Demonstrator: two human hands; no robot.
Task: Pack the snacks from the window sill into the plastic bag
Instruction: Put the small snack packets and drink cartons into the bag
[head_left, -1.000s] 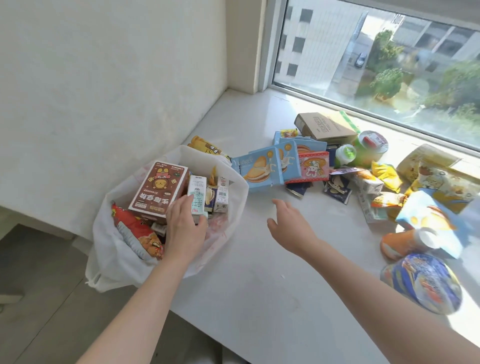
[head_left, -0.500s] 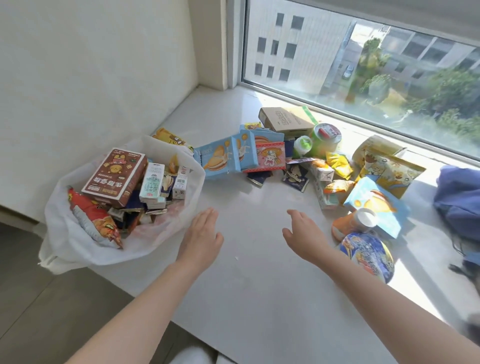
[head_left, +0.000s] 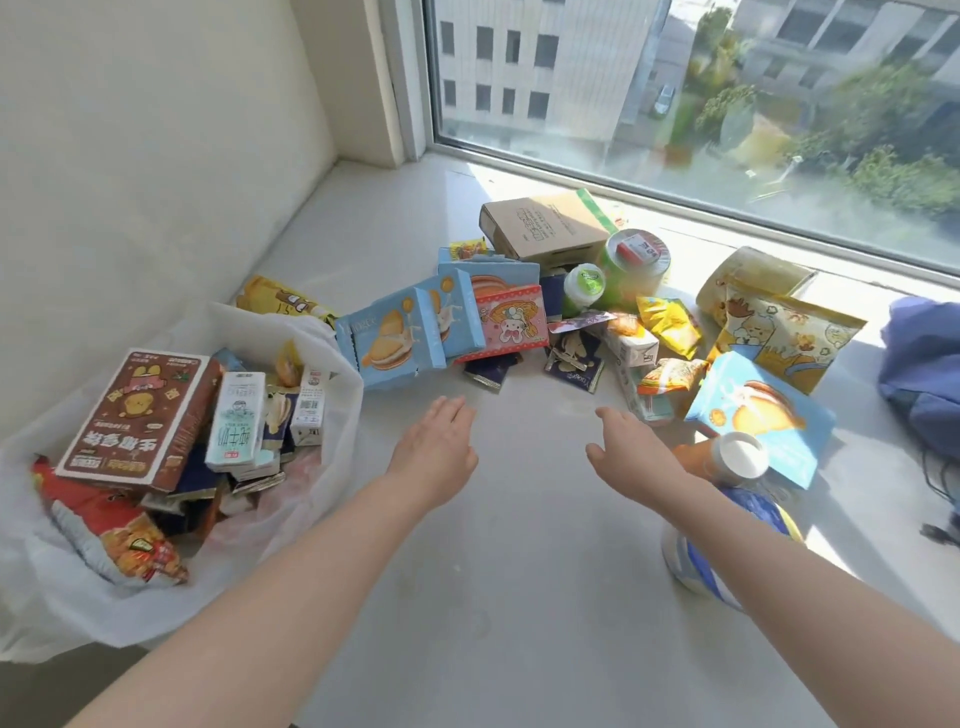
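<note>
Nearest us, our two forearms reach out over the bare front of the window sill (head_left: 519, 597). Our left hand (head_left: 434, 452) hovers palm down with its fingers straight and close together, holding nothing. Our right hand (head_left: 631, 457) hovers the same way, fingers loosely extended and empty. Beneath our right forearm lies a round blue packet (head_left: 691, 566), and just beyond it an orange bottle (head_left: 727, 460) with a white cap lies on its side.

To our left the plastic bag (head_left: 78, 613) sits open at the sill's edge, already holding a red crisp packet (head_left: 109, 530), a brown box (head_left: 137, 421) and a white milk carton (head_left: 236, 421).

Ahead of our hands the unpacked snacks lie in a heap: light-blue boxes (head_left: 387, 343) leaning against the bag's rim, a pink box (head_left: 511, 322) beside them, a blue pouch (head_left: 758, 415) and yellow bags (head_left: 779, 322) on the right. Farther back stand a small green bottle (head_left: 584, 286), a green cup (head_left: 636, 260) and a cardboard box (head_left: 545, 228), close to the window (head_left: 727, 104).
</note>
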